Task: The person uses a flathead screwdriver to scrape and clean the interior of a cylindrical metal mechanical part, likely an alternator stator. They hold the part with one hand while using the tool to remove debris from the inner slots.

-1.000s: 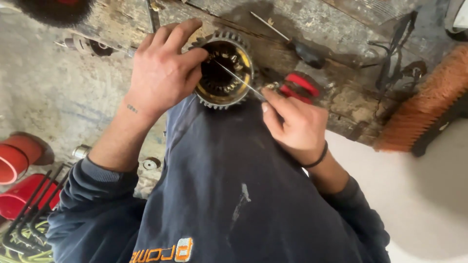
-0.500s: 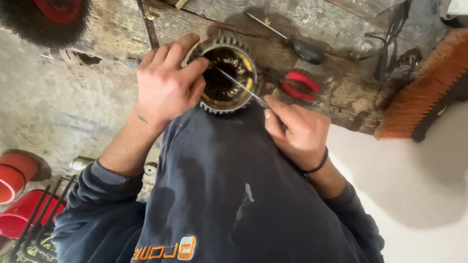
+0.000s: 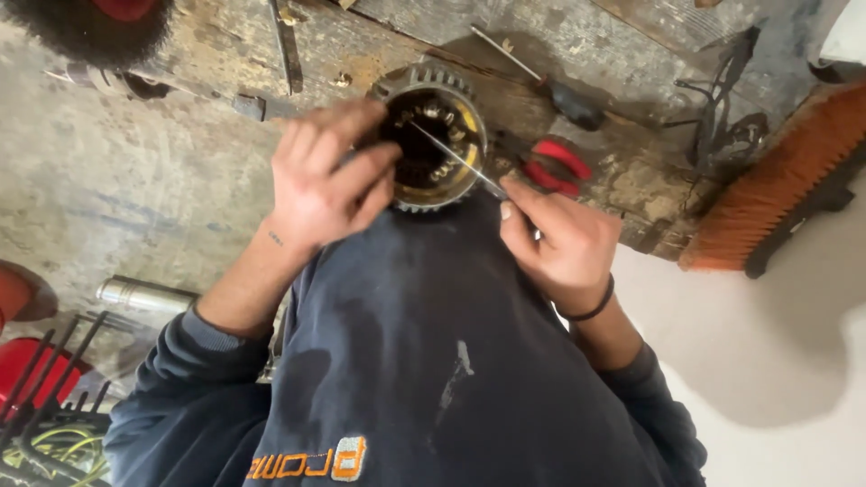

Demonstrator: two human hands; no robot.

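Observation:
My left hand point(image 3: 329, 176) grips the left side of a round toothed metal gear ring point(image 3: 451, 117), fingers curled over its rim. The ring rests against my dark sweatshirt at the edge of a worn wooden bench point(image 3: 622, 45). My right hand point(image 3: 559, 243) pinches a thin metal pick point(image 3: 456, 160), whose tip reaches into the dark hollow of the ring near small brass-coloured parts. A black band sits on my right wrist.
Red-handled pliers point(image 3: 555, 167) lie just right of the ring, and a black-handled screwdriver point(image 3: 541, 77) lies behind it. An orange-bristled brush point(image 3: 776, 180) is at the right. A metal cylinder point(image 3: 144, 293), red containers point(image 3: 27, 370) and a wire rack point(image 3: 54, 424) sit at lower left.
My left hand has slid a little further over the ring's rim. The pick stays inside the ring at nearly the same angle. The view has shifted slightly.

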